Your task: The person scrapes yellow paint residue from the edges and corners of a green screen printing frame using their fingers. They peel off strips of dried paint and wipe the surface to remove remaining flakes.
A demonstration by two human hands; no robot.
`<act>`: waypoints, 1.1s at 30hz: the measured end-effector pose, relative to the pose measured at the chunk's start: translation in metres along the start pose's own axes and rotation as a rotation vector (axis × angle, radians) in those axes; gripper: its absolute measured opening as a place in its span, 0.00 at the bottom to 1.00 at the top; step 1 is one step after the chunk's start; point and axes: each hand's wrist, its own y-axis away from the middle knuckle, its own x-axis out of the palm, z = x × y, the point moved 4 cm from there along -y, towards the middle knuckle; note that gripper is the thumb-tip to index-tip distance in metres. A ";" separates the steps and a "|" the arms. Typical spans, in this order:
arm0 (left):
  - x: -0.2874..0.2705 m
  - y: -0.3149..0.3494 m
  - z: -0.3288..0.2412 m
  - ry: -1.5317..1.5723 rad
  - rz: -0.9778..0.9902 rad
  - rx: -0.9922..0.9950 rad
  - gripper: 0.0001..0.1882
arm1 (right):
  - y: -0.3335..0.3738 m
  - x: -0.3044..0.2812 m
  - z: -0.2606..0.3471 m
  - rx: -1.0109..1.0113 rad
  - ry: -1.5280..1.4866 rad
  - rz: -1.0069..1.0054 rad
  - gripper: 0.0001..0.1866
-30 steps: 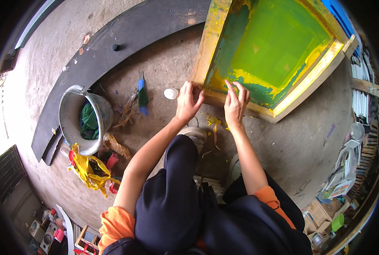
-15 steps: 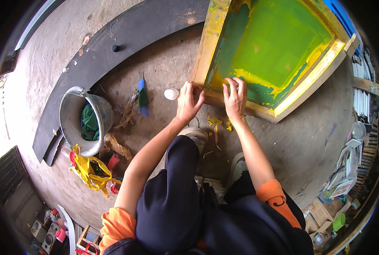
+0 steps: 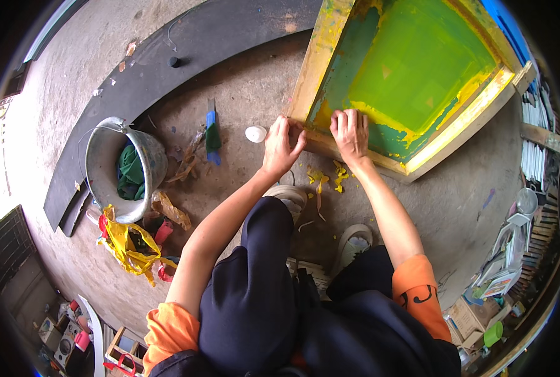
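While the left hand [image 3: 281, 147] grips the wooden frame [image 3: 317, 72] under its fingers, hard scraping by the right hand [image 3: 351, 135] could tear the green mesh [image 3: 415, 78] just beyond its bent fingertips; whether these pinch anything, I cannot tell.

A grey bucket [image 3: 157, 158] is noted, green cloth [image 3: 130, 171] contained inside. A yellow plastic bag [image 3: 128, 246] is observed beside it; a cardboard box [image 3: 465, 318], lower right.
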 end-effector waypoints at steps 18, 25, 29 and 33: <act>0.001 -0.001 -0.001 -0.025 0.025 0.030 0.12 | -0.004 -0.019 0.006 0.109 -0.204 -0.018 0.09; 0.001 0.001 0.003 -0.044 0.006 0.048 0.12 | -0.011 -0.010 0.010 0.112 -0.066 -0.028 0.09; 0.001 0.000 0.001 -0.024 0.029 0.018 0.12 | -0.008 -0.002 0.006 0.035 0.023 -0.014 0.09; 0.001 0.000 0.000 0.008 0.003 0.007 0.12 | 0.001 0.002 0.006 -0.057 -0.003 0.005 0.09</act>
